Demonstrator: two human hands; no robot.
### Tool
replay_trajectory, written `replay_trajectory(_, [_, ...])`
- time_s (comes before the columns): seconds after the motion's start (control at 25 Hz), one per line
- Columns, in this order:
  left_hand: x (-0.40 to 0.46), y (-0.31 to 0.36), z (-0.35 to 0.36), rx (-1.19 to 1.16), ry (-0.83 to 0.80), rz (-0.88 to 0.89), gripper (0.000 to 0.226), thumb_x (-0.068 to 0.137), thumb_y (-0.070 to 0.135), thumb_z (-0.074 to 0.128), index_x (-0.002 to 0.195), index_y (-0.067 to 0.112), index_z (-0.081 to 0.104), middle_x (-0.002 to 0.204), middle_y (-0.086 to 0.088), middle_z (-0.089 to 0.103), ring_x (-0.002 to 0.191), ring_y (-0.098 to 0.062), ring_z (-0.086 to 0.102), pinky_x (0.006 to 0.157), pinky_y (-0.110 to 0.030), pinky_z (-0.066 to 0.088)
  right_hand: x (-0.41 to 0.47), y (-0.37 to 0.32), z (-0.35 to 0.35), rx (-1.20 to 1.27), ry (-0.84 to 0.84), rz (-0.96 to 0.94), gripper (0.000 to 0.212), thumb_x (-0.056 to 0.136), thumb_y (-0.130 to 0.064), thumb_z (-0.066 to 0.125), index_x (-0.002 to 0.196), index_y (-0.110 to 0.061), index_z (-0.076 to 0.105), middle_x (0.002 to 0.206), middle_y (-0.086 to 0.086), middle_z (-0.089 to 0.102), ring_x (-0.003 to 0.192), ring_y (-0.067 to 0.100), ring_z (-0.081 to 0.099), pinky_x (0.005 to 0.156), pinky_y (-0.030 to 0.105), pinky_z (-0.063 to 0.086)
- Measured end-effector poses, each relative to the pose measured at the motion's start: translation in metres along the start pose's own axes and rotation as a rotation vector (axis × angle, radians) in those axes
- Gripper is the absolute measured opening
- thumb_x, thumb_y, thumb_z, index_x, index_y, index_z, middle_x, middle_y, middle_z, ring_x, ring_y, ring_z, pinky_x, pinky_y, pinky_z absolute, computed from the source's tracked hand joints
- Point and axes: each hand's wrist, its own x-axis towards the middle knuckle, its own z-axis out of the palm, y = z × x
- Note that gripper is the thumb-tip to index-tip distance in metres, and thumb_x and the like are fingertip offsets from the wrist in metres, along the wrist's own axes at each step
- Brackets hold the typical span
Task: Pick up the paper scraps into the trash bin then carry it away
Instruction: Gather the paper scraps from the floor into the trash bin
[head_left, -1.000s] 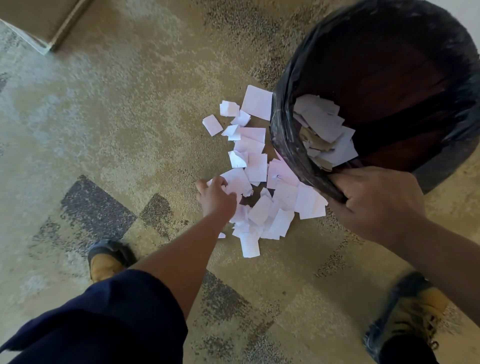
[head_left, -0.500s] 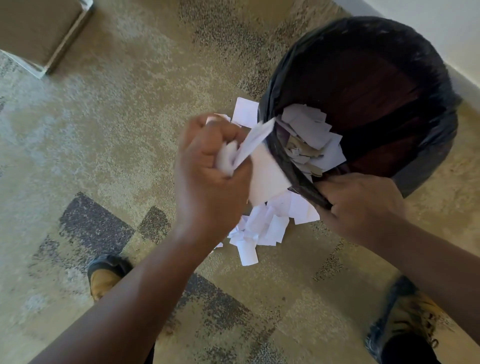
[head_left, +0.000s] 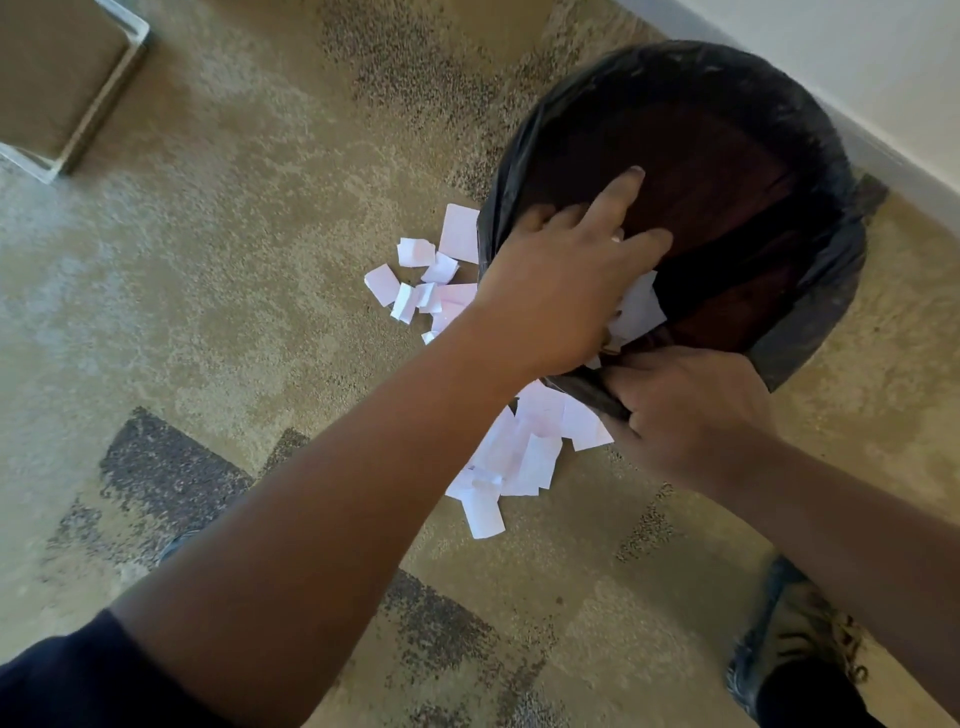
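At the upper right of the frame, the trash bin (head_left: 737, 171), lined with a black bag (head_left: 810, 291), tilts toward the person on the carpet (head_left: 218, 249). The left hand (head_left: 561, 291) reaches over the bin's near rim with fingers spread loose, gripping nothing, and white paper scraps (head_left: 636, 312) show just beneath its palm inside the bin. The right hand (head_left: 685, 410) is clenched on the bag-covered rim at the bin's lower edge. More paper scraps lie on the carpet in two clusters: one left of the bin and left hand, another under the left wrist and just beside the right hand. No readable writing shows on any scrap.
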Motion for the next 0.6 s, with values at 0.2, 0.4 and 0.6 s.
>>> replay_trajectory(0.2, [-0.026,-0.019,0.007,-0.185,0.557,0.182,0.027,0.091,0.021,0.069,0.116,0.013,0.073,0.141,-0.011,0.059,0.136,-0.032,0.05,0.113,-0.048,0.036,0.002,0.001,-0.001,-0.024,-0.017,-0.004,0.021,0.077,-0.032,0.077,0.066,-0.018,0.065,0.058,-0.001,0.059,0.052,0.027,0.058,0.046,0.023,0.027])
replay_trajectory(0.4, [-0.094,-0.039,0.09,-0.76,0.794,-0.726,0.023,0.093,0.009,0.053,0.116,0.009,0.051,0.118,-0.001,0.045,0.115,-0.026,0.044,0.105,-0.052,0.039,0.0,0.001,-0.003,0.003,-0.068,0.015,0.023,0.079,-0.033,0.073,0.065,-0.019,0.061,0.055,-0.004,0.051,0.051,0.023,0.05,0.045,0.023,0.026])
replay_trajectory(0.6, [-0.147,-0.052,0.19,-0.609,-0.309,-0.921,0.101,0.08,0.043,0.077,0.157,0.037,0.011,0.167,-0.004,0.001,0.152,-0.041,0.001,0.119,-0.06,0.023,0.001,0.0,-0.005,0.001,-0.068,0.006,0.025,0.082,-0.032,0.068,0.064,-0.019,0.059,0.054,-0.005,0.049,0.049,0.021,0.047,0.046,0.022,0.026])
